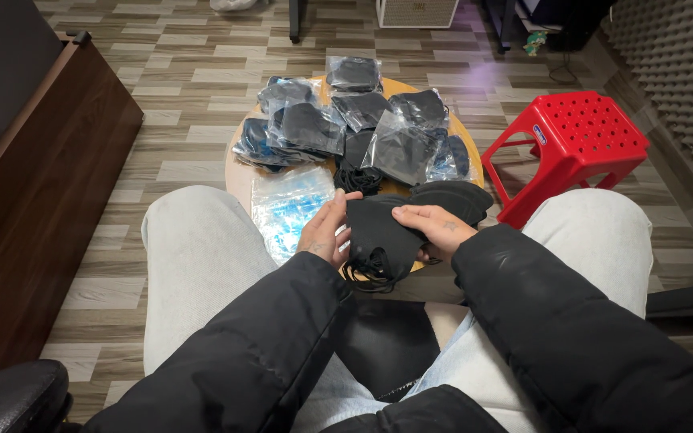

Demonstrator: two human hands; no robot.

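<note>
- My left hand (326, 232) and right hand (436, 227) pinch a stack of black masks (378, 236) between thumbs and fingers, just before the round table (238, 172)
- On the table: clear bags (399, 148), each holding black masks
- Red stool (571, 140) right of the table

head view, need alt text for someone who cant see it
Seated person's left hand and right hand hold a stack of black face masks over their lap. Beyond the knees, a small round wooden table carries bagged black masks, loose ones and empty clear bags. A red plastic stool stands to the right on the wood-pattern floor.
</note>
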